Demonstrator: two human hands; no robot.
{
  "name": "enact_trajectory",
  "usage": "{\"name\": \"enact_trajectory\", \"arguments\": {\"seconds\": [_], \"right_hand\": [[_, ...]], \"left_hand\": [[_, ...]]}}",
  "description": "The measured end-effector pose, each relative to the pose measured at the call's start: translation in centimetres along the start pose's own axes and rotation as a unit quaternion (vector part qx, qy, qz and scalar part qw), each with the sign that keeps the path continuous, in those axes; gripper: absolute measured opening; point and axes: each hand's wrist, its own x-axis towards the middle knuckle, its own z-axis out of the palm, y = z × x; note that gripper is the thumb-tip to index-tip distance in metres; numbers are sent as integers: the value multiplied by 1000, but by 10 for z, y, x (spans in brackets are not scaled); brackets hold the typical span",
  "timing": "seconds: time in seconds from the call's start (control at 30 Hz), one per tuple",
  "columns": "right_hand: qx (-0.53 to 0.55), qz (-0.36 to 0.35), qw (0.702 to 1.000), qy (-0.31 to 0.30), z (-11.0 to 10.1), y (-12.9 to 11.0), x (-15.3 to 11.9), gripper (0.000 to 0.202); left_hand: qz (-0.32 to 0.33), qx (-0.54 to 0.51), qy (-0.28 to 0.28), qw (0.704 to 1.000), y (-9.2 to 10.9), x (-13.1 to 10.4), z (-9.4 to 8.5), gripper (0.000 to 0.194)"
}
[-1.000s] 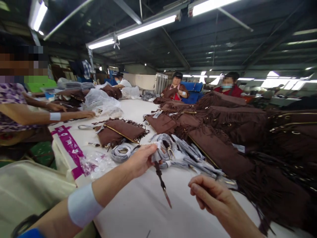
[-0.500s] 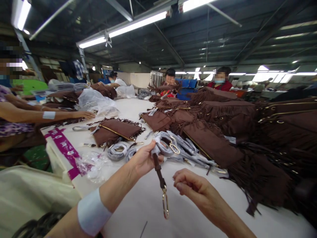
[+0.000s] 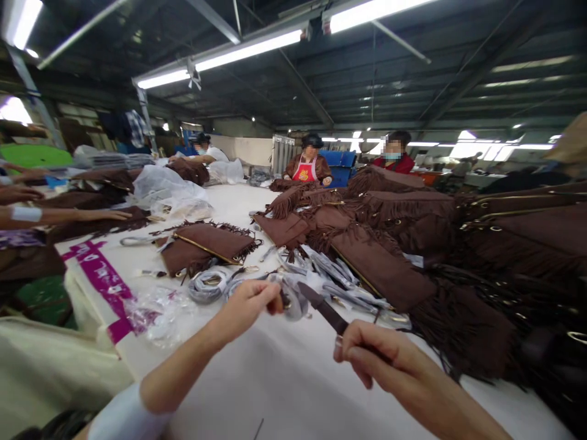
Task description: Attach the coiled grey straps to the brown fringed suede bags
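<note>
My left hand (image 3: 250, 308) is closed on a coiled bag strap (image 3: 297, 300) in greyish plastic wrap, held above the white table. From the coil a dark brown strap end (image 3: 326, 310) runs taut down to the right. My right hand (image 3: 383, 354) pinches this end near its tip; the gold clasp is mostly hidden by the fingers. Just behind my left hand lies another wrapped coil (image 3: 208, 284). More wrapped straps (image 3: 339, 278) are heaped beyond my hands.
Brown fringed bags (image 3: 380, 263) with gold zips pile up along the right. Two more bags (image 3: 213, 239) lie at centre left, near crumpled clear plastic (image 3: 158, 315). Purple tape (image 3: 103, 275) marks the table's left edge. A co-worker's arm (image 3: 68, 215) reaches in at left; other people work across the table.
My right hand has taken hold of the strap's hanging clasp end and drawn it out to the right. My left hand has shifted slightly left and down with the coil.
</note>
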Motion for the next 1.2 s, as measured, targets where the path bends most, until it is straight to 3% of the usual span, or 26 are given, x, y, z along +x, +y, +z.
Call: {"name": "enact_trajectory", "arguments": {"seconds": [0.1, 0.13, 0.23, 0.3, 0.4, 0.47, 0.6, 0.77, 1.03, 1.2], "right_hand": [[53, -4, 998, -26, -17, -11, -11, 34], [64, -7, 997, -31, -18, -13, -13, 35], [86, -20, 996, -24, -18, -13, -12, 36], [111, -29, 993, -1, -18, -11, -11, 35], [210, -52, 974, 64, -24, -7, -9, 35], [269, -61, 955, 111, -30, -6, -8, 35], [163, -6, 968, 189, -33, -2, 0, 34], [41, 13, 972, 230, -22, 3, 15, 29], [37, 44, 963, 262, -18, 1, 16, 26], [88, -8, 964, 251, -20, 14, 22, 29]], "left_hand": [[177, 230, 26, 957, 21, -20, -2, 25], [219, 250, -5, 943, 28, -24, 3, 15], [267, 237, -182, 916, 39, -24, 30, 29], [265, 217, -226, 912, 35, -13, 50, 19], [231, 170, -177, 942, 23, 13, 71, 30], [169, 90, -153, 969, 16, 28, 78, 35], [76, -58, -135, 986, 9, 45, 84, 36], [111, -19, -136, 984, 6, 43, 88, 38], [136, -18, -154, 979, 11, 38, 88, 29], [144, -11, -164, 976, 11, 35, 89, 39]]}}
